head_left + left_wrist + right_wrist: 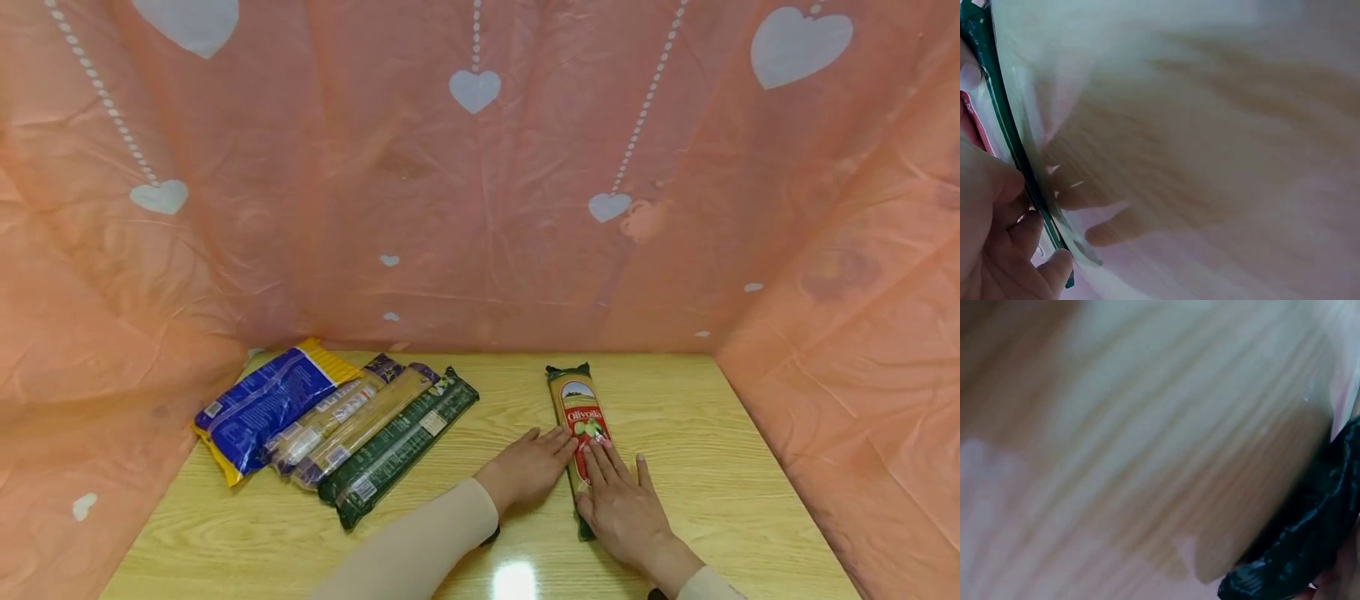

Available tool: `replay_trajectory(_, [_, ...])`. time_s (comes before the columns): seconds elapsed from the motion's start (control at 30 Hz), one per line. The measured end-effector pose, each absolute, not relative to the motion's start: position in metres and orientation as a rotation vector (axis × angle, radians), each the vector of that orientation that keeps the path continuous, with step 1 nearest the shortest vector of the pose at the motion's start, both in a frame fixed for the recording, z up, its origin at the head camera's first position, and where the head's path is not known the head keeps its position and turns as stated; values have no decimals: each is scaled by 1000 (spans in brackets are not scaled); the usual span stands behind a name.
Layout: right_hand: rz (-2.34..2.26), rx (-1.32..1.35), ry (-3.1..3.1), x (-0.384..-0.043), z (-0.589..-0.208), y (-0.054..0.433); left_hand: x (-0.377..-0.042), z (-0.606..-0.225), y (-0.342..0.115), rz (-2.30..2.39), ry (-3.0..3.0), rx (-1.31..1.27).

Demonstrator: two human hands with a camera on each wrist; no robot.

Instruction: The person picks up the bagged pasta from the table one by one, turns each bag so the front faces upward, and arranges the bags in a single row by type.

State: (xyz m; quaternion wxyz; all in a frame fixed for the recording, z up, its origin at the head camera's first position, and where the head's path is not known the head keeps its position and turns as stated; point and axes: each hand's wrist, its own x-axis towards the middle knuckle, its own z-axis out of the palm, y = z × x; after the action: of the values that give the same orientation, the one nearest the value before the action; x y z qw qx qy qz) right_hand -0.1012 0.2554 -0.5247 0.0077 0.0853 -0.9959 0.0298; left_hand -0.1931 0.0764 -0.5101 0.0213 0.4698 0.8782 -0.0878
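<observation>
Olivoila pack [582, 414] at about 5 o'clock in the head view, lying on the surface [712, 467], label up, top end pointing just shy of 12. Both hands laid on it. Left hand [528, 468] at its 9 o'clock side, fingers stretched out, tips touching the label. Right hand [626, 510] at its 4 to 5 o'clock side, fingers pretty straight and fanned over the lower part. Left thumb hard to make out, so can't tell about that bit. Green edge of the pack at 9 o'clock in the left wrist view, right along the fingers; crinkly green wrapper at 4 in the right wrist one, mostly blur otherwise.

Over toward 8 o'clock, well apart, a slanted row: green pack [405, 446] nearest, then two purple-ended packs [367, 429], then blue pack [270, 408], partly overlapping its neighbour. Pink sheet [480, 208] with pale hearts at 12.
</observation>
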Motion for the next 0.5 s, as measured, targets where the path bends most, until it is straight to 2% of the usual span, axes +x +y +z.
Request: replay_trajectory(0.5, [120, 99, -3078, -87, -528, 317, -196, -513, 145, -301, 2659, 1432])
